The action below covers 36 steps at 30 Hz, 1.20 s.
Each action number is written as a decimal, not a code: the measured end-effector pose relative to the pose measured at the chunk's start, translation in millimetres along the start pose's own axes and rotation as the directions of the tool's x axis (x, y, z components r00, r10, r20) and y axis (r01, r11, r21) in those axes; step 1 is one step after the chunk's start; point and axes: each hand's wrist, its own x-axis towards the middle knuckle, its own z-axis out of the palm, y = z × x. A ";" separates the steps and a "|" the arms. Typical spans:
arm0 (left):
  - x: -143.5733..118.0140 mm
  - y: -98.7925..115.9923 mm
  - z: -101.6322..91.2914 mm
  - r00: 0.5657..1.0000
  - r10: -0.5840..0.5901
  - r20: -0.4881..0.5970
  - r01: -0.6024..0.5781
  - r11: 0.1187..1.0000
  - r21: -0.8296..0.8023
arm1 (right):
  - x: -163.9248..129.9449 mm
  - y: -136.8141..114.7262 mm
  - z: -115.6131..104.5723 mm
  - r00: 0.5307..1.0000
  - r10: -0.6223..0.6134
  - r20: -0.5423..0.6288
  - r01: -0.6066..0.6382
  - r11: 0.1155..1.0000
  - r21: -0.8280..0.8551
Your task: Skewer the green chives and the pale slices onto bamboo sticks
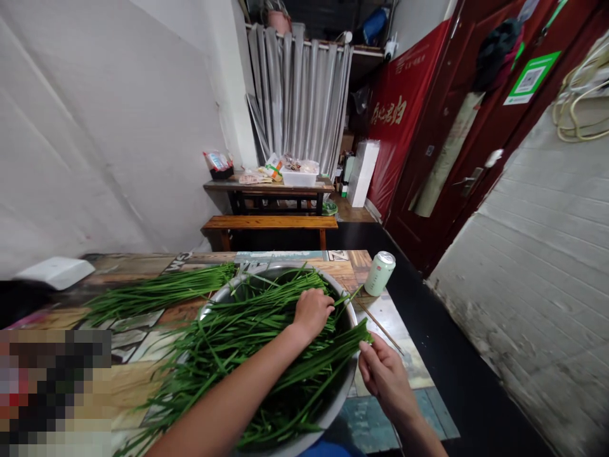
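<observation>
1. Bowl [339, 401], metal, on patterned table [425, 412], toward the right edge; heaped with long green leaves [257, 324] that spill over its left rim.
2. Left hand [313, 314]: laid over leaves in far right part of bowl, fingers bent; fingertips partly hidden, cannot tell whether they pinch.
3. Right hand [386, 374]: at bowl's right rim, thumb and fingers pinching the end of a leaf bunch [333, 355].
4. Second leaf pile [166, 292]: on table left of bowl, near far edge.
5. Pale green can [378, 276]: upright, near far right corner. Thin stick [381, 328] lies between bowl and right edge.
6. Wooden bench [271, 222]: beyond far edge.
</observation>
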 end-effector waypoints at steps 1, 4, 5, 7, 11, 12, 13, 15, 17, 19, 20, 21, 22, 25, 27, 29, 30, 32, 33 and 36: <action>3.6 3.2 1.0 1.000 0.007 0.008 -0.007 1.000 0.018 | 0.2 -0.7 0.2 1.000 -0.002 0.005 0.002 1.000 -0.001; 13.3 7.7 3.2 1.000 -0.024 0.018 0.024 1.000 0.007 | 0.4 -2.3 0.1 1.000 -0.013 0.020 0.013 1.000 -0.013; 16.1 7.4 3.7 0.999 -0.043 0.020 0.043 0.999 -0.028 | 0.4 -2.5 -0.3 1.000 -0.017 0.025 0.017 1.000 -0.015; 20.5 5.0 3.2 0.998 -0.061 0.001 0.060 0.984 -0.169 | 0.9 -2.9 -0.9 0.999 -0.021 0.030 0.021 1.000 -0.009; 20.9 -1.4 -8.1 0.984 -0.065 -0.166 -0.047 0.801 -0.597 | 3.3 -6.2 0.7 0.999 -0.016 0.033 0.016 1.000 0.011; 19.1 -2.9 -13.4 0.976 -0.096 -0.197 -0.067 0.726 -0.685 | 4.2 -7.9 1.9 0.999 -0.020 0.034 0.020 1.000 0.009; 16.5 -4.3 -19.5 0.969 -0.136 -0.208 -0.072 0.649 -0.757 | 5.2 -9.8 3.4 0.999 -0.025 0.036 0.025 1.000 0.005; 10.0 -6.4 -33.2 0.956 -0.225 -0.187 -0.041 0.530 -0.847 | 7.4 -13.9 6.6 0.998 -0.038 0.042 0.038 0.999 -0.005; 2.4 -6.8 -46.5 0.952 -0.276 -0.132 0.019 0.483 -0.876 | 9.8 -17.5 9.8 0.997 -0.049 0.055 0.050 0.999 -0.017; -4.8 -4.7 -56.3 0.963 -0.268 -0.038 0.099 0.479 -0.872 | 12.4 -20.2 12.7 0.996 -0.054 0.071 0.056 0.998 -0.028; -8.0 -2.7 -59.1 0.967 -0.256 0.012 0.138 0.479 -0.867 | 13.7 -21.2 14.0 0.995 -0.055 0.080 0.058 0.998 -0.034; -10.7 -0.2 -60.4 0.968 -0.247 0.049 0.166 0.479 -0.862 | 14.8 -22.0 15.2 0.995 -0.055 0.086 0.059 0.997 -0.040; -12.9 2.5 -60.4 0.967 -0.244 0.069 0.183 0.486 -0.855 | 15.8 -22.6 16.2 0.994 -0.055 0.090 0.059 0.997 -0.046; -16.3 9.4 -54.8 0.970 -0.238 0.050 0.178 0.558 -0.810 | 17.8 -23.7 18.0 0.995 -0.059 0.085 0.064 0.996 -0.058; -16.1 11.9 -50.0 0.983 -0.178 0.041 0.142 0.609 -0.780 | 18.2 -23.8 17.5 0.995 -0.060 0.084 0.065 0.996 -0.062; -14.2 12.8 -47.2 0.994 -0.107 0.033 0.091 0.601 -0.794 | 17.9 -23.3 15.9 0.995 -0.062 0.081 0.067 0.996 -0.064; -12.9 12.8 -47.3 0.996 -0.081 0.025 0.067 0.575 -0.815 | 17.5 -22.8 14.8 0.995 -0.063 0.076 0.068 0.995 -0.066; -9.5 12.1 -51.5 0.998 -0.057 0.003 0.033 0.525 -0.851 | 16.6 -21.8 12.9 0.996 -0.064 0.063 0.068 0.995 -0.071; -7.6 11.3 -55.6 0.999 -0.052 -0.015 0.014 0.522 -0.853 | 16.1 -21.4 12.3 0.996 -0.063 0.058 0.067 0.995 -0.075; -0.9 6.1 -73.9 0.996 0.037 -0.081 -0.085 0.649 -0.756 | 15.1 -20.4 11.6 0.997 -0.053 0.053 0.057 0.996 -0.073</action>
